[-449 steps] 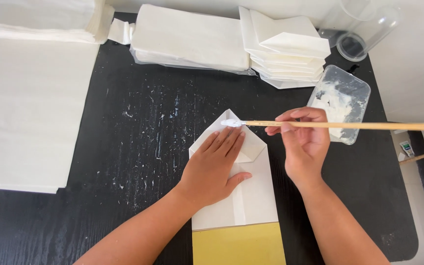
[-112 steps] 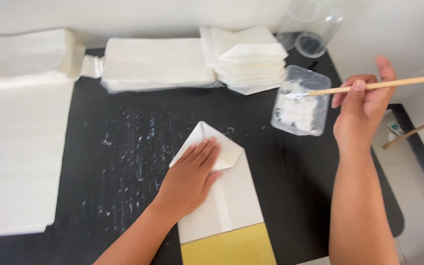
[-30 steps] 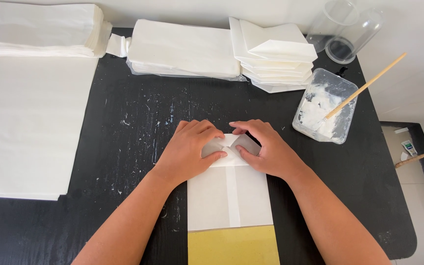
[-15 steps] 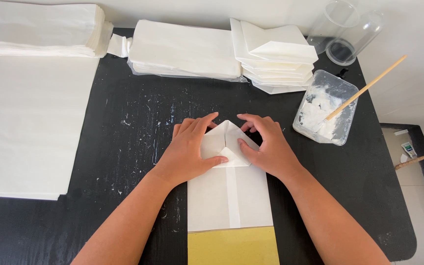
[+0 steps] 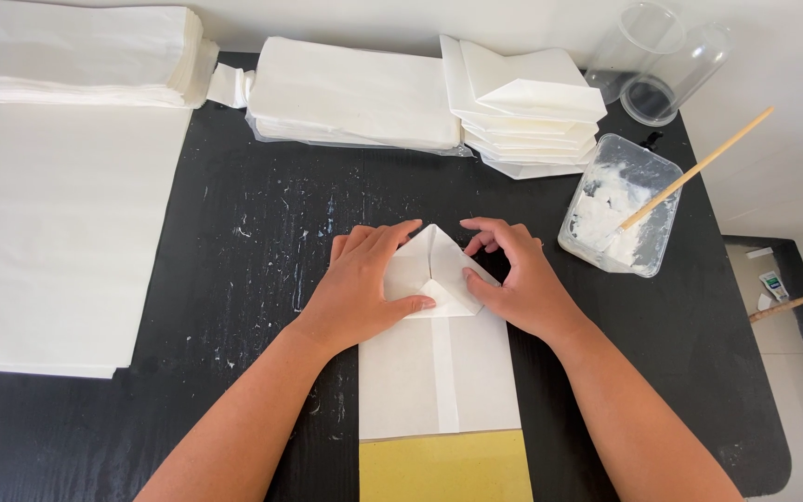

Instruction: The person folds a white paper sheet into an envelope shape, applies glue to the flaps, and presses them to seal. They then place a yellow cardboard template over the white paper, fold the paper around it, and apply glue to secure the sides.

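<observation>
While my left hand [image 5: 357,296] lies flat and open on the white paper bag [image 5: 439,367], pinning its left flap, my right hand [image 5: 520,284] presses the other flap with loosely spread fingers, so the glued point holds. That bag sits mid-mat [image 5: 234,242], matte and creased, over a yellow sheet [image 5: 445,468]. Further right, a wooden stick [image 5: 699,167] leans in the clear paste tub [image 5: 621,206].

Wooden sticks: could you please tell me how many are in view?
2. One thin wooden stick stands tilted in the clear plastic tub of white paste, right of the right hand. Another wooden stick pokes in at the right edge; its remainder is out of frame.
</observation>
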